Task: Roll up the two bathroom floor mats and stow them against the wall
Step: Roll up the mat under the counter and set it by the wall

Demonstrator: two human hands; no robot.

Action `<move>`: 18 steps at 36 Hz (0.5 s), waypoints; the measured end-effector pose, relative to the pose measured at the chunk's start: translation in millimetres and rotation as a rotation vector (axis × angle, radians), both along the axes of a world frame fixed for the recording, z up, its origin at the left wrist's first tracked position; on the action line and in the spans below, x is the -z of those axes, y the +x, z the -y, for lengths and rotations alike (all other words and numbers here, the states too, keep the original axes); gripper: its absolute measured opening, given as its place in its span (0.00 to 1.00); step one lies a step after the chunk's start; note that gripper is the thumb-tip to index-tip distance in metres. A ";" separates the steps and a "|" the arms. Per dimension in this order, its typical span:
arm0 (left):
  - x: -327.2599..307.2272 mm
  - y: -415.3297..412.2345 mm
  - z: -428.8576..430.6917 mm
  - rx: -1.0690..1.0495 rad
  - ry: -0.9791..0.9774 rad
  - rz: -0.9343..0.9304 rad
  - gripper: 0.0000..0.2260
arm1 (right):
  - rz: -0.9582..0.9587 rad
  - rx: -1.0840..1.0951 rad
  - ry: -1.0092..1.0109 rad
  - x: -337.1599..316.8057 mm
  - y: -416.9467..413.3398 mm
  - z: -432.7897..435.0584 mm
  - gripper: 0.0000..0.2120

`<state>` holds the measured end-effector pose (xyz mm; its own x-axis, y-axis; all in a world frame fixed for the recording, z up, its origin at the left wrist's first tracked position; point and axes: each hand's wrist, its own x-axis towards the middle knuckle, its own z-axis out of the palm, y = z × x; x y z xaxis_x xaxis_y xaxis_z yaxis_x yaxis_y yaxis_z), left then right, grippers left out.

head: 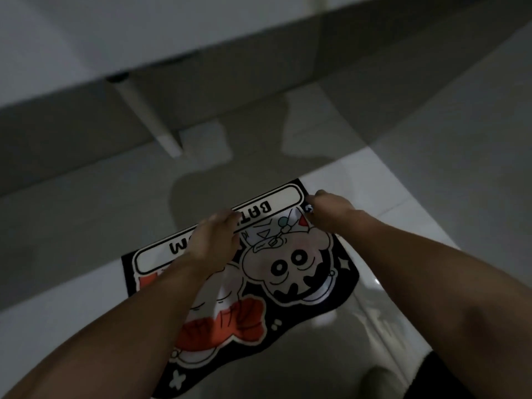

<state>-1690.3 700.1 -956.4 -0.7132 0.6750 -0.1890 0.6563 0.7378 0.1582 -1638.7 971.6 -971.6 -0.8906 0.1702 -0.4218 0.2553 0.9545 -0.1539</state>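
One floor mat (pixel 290 298) lies flat on the pale tiles, black with cartoon figures, red shapes and a white lettered banner along its far edge. My left hand (pixel 214 234) reaches over the banner's middle, its fingers curled down at the mat's far edge. At the far right corner, my right hand (pixel 328 204) pinches the mat, and a small fold of fabric shows under its fingers. Both forearms stretch across the mat and hide part of the pattern. No second mat is in view.
A white counter or cabinet (pixel 144 38) overhangs the floor ahead, with a white post (pixel 149 116) under it reaching down to the tiles. Its shadow darkens the floor beyond the mat. A dark garment edge (pixel 426 372) and a foot (pixel 380 381) sit at the lower right.
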 end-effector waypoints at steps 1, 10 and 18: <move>8.4 -1.1 -1.1 0.031 -0.009 -0.033 0.20 | 0.006 0.024 -0.016 12.3 -2.2 0.2 0.19; 49.1 4.3 -8.7 0.170 0.046 -0.076 0.19 | 0.156 0.194 -0.073 88.9 38.3 0.9 0.17; 62.9 7.5 2.3 0.170 0.116 -0.117 0.20 | 0.244 0.270 -0.047 111.8 58.2 -9.0 0.17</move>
<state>-1682.8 697.9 -1019.2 -0.6002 0.7994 -0.0259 0.7881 0.5966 0.1516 -1580.5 980.6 -1083.4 -0.6886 0.3607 -0.6291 0.5313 0.8414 -0.0992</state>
